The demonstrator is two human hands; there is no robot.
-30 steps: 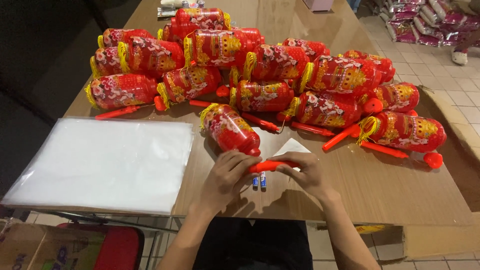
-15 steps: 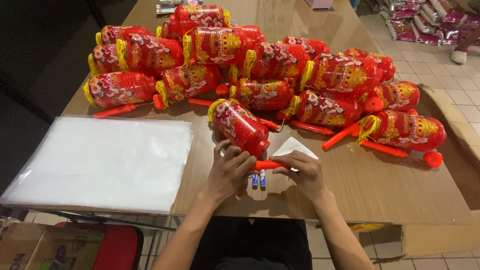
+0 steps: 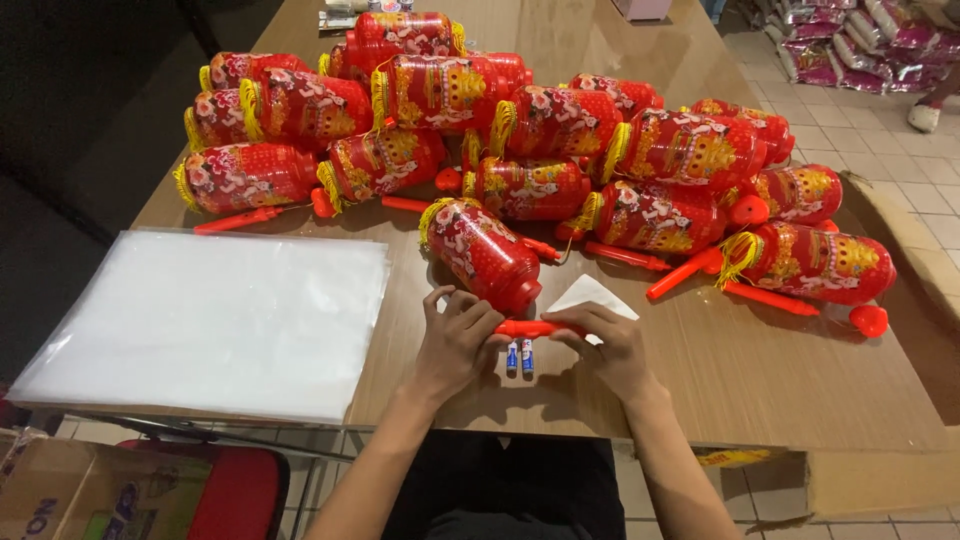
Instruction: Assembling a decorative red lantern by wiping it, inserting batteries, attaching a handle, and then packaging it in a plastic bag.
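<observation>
Red floral lantern [image 3: 485,255] lying tilted, both hands gripping its orange handle [image 3: 530,328]

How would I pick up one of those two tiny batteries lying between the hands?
Probably pinch one small blue-and-silver battery across its round middle, coming straight down from above. The two lie flat, side by side on the brown wooden table, ends pointing toward and away from the person, so the outer long side is free.

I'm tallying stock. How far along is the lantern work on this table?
Many red lanterns already lie piled at the far side. Both hands, left and right, hold one lantern's orange handle. Two small batteries and a stack of clear bags lie untouched.
</observation>
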